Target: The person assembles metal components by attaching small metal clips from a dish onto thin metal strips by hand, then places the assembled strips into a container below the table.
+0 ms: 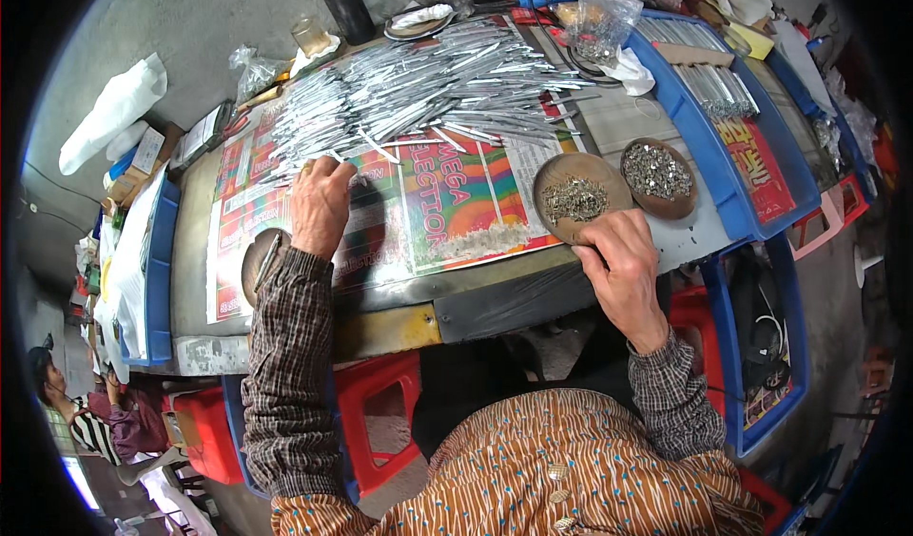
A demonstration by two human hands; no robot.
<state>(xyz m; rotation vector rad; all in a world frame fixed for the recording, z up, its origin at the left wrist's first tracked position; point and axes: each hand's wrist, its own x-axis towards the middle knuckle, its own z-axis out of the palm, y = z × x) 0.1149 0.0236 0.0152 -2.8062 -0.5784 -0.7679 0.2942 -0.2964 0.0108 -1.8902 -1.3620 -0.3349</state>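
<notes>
My left hand (pixel 321 205) is at the near edge of a pile of thin silvery metal strips (pixel 428 89), fingers curled and pressed together. What they pinch, if anything, I cannot make out. My right hand (pixel 623 260) is over the near rim of a round brown bowl (pixel 550 176) that holds small metal pieces (pixel 575 199). Its fingers are bent in towards the thumb, and anything between them is too small to name. Beside my left sleeve a second round dish (pixel 253 260) is partly hidden, with a slim metal piece (pixel 268 258) lying on it.
Another brown bowl (pixel 687 205) of shiny small parts stands at the right. Beyond it, a blue tray (pixel 709 179) holds stacked strips. Printed sheets (pixel 380 217) cover the table. Red stools (pixel 380 412) stand below its edge. At far left another person (pixel 114 417) sits.
</notes>
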